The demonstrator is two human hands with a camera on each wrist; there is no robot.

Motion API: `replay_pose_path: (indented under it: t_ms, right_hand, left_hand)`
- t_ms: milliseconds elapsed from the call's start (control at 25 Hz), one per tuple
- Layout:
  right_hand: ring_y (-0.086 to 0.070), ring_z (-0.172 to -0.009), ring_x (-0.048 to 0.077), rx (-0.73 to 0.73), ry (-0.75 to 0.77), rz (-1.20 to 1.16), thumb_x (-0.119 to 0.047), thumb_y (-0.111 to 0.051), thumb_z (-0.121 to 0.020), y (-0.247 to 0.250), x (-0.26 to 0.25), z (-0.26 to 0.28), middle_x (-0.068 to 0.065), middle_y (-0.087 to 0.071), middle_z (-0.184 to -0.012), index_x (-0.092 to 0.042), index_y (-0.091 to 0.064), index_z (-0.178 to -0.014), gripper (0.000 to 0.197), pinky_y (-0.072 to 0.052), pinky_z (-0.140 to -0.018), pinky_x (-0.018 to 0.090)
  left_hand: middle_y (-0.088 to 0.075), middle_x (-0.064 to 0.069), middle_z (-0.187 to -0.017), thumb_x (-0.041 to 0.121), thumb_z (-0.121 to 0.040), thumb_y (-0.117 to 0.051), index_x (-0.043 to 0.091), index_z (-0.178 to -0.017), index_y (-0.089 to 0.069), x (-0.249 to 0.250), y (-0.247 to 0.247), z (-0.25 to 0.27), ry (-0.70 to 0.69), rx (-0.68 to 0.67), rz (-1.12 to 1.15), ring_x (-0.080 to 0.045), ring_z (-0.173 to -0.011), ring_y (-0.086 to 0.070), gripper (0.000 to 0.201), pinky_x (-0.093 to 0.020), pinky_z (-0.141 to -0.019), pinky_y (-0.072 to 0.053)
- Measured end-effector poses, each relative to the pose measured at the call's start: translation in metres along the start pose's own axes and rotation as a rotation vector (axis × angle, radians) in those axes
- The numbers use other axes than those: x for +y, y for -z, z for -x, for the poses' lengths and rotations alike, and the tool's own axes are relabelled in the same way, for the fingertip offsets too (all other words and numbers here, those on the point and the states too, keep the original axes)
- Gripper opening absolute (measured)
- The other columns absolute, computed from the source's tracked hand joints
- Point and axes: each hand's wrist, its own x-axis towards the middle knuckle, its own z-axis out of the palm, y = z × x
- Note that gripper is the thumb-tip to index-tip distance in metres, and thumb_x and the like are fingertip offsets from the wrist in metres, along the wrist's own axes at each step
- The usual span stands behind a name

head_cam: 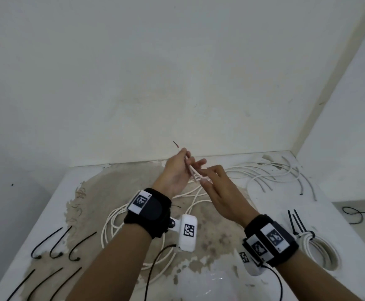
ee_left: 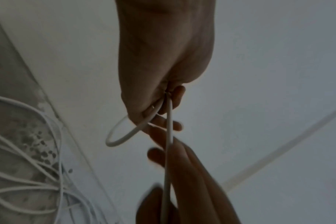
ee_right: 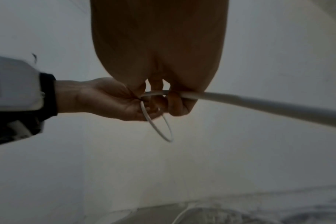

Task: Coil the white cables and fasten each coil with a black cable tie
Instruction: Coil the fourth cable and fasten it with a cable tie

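both hands point(head_cam: 196, 177) pinching white cable point(ee_left: 168, 136), small loop formed

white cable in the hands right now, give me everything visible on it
The white cable is thin and round, plastic-sheathed by its look, with a stripped dark tip above the left hand. That hand pinches a first small loop; the right hand grips the run leading out. The rest trails down in loose turns on the stained tabletop.
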Motion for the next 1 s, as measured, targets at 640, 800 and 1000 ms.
replay_pose_path:
  t_ms: [640, 800, 1000]
  right_hand:
    - [-0.052, -0.063, 0.014, 0.074, -0.517, -0.112, -0.019, -0.049, -0.104, 0.056, 0.028, -0.029, 0.001, -0.060, -0.078, -0.003, -0.069, -0.097, 0.026, -0.036, -0.056, 0.027]
    - [-0.052, -0.050, 0.015, 0.056, -0.325, -0.450, -0.009, -0.048, -0.103, 0.035, -0.041, -0.025, 0.004, -0.063, -0.078, -0.008, -0.070, -0.107, 0.023, -0.037, -0.044, 0.023]
    - [-0.053, -0.050, 0.012, 0.003, -0.212, -0.425, -0.016, -0.057, -0.102, 0.003, -0.045, -0.001, 0.003, -0.066, -0.072, -0.011, -0.071, -0.091, 0.019, -0.040, -0.048, 0.017]
  left_hand:
    - [-0.070, 0.000, -0.071, 0.024, -0.104, -0.036, 0.005, -0.109, -0.060, 0.019, 0.039, 0.055, 0.198, -0.285, -0.399, -0.009, -0.050, -0.062, 0.031, -0.016, -0.045, -0.043]
    - [-0.073, -0.012, -0.107, 0.021, -0.107, -0.031, -0.007, -0.128, -0.051, 0.003, 0.029, 0.042, 0.112, -0.163, -0.238, -0.021, -0.087, -0.074, 0.040, -0.026, -0.068, -0.060]
    - [-0.075, -0.006, -0.099, 0.022, -0.108, -0.029, 0.001, -0.117, -0.057, 0.003, 0.022, 0.034, 0.064, -0.142, 0.036, -0.018, -0.089, -0.073, 0.037, -0.030, -0.077, -0.060]
